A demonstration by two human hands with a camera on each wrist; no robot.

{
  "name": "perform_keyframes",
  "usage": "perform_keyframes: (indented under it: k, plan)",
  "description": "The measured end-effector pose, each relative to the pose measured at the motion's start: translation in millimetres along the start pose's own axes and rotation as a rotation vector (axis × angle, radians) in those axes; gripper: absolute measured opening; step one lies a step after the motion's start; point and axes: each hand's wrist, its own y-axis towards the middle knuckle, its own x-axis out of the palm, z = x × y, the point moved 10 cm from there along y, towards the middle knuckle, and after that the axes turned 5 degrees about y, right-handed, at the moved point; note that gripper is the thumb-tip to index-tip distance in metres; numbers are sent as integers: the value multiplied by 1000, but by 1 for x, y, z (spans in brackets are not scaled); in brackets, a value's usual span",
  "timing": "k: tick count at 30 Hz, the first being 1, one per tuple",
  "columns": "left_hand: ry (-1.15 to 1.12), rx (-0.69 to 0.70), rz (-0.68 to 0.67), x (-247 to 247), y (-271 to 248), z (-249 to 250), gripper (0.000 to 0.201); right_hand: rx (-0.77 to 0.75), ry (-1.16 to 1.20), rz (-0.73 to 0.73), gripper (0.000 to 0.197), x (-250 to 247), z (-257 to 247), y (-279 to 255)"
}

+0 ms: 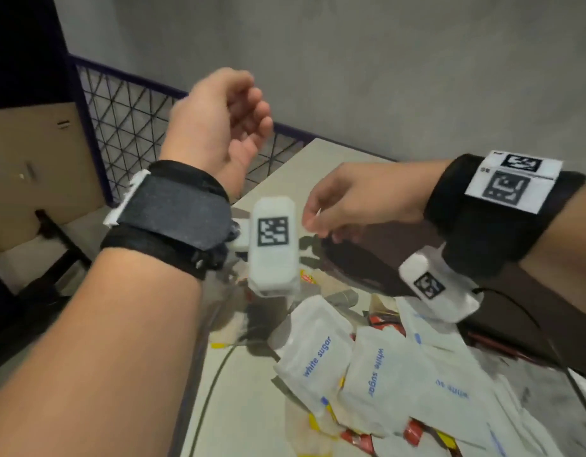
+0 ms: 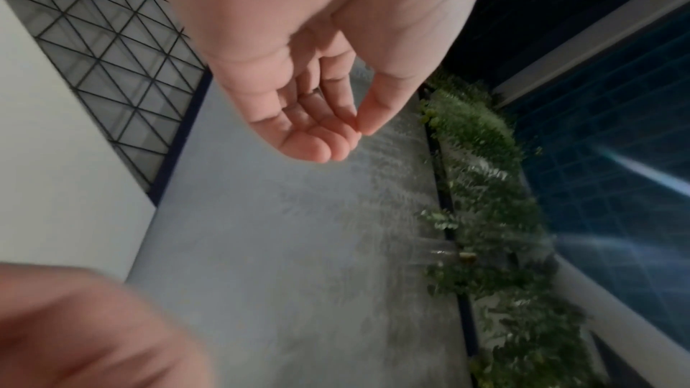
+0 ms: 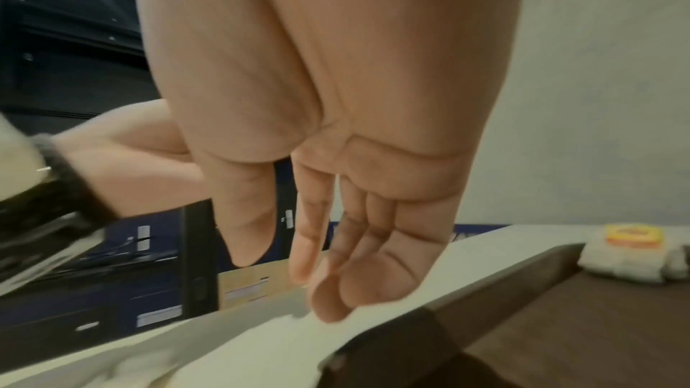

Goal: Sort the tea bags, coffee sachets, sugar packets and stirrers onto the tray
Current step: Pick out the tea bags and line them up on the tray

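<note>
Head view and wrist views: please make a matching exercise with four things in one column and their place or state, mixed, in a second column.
1. left hand
2. right hand
3. sugar packets
4. tray

a. printed "white sugar", heaped on the table
b. dark brown, tea bags at its far end
c. raised, holds nothing
d. fingers hanging down over the tray edge

Pairs: 1-c, 2-d, 3-a, 4-b

Left hand raised high in my head view, palm turned inward, fingers loosely curled, thumb tip near index tip, holding nothing. Left forearm runs up from lower left, black strap round wrist. Right hand reaches in from right, lower than left, back of hand up, fingers hanging downward, relaxed and close together, nothing held. Black strap round right wrist too. Hands apart, not touching.
</note>
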Motion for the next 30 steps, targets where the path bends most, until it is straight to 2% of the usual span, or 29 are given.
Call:
perform_keyframes:
  k: [3,9,14,18,20,23,26,30]
  plan:
    - [25,33,8,-15,-6,25,12,-2,-133,-83,13,34,-14,-4]
    - [283,67,-45,-29,-37,54,13,84,-311,-128,47,57,-21,-12]
    - [431,64,-102,-23,-61,51,10,99,-435,-67,37,68,-32,-20]
    - [484,39,-125,-15,-70,45,5,110,-436,-36,29,70,-34,-23]
    - [504,32,-135,-10,-72,41,4,145,-359,-32,25,67,-29,-24]
    - [517,15,-156,-1,-73,32,5,179,-162,39,34,47,-18,-31]
    - [517,-8,-168,10,-74,16,5,163,111,110,33,26,-1,-41]
    - [555,-49,-209,32,-79,-16,8,142,484,124,31,8,30,-65]
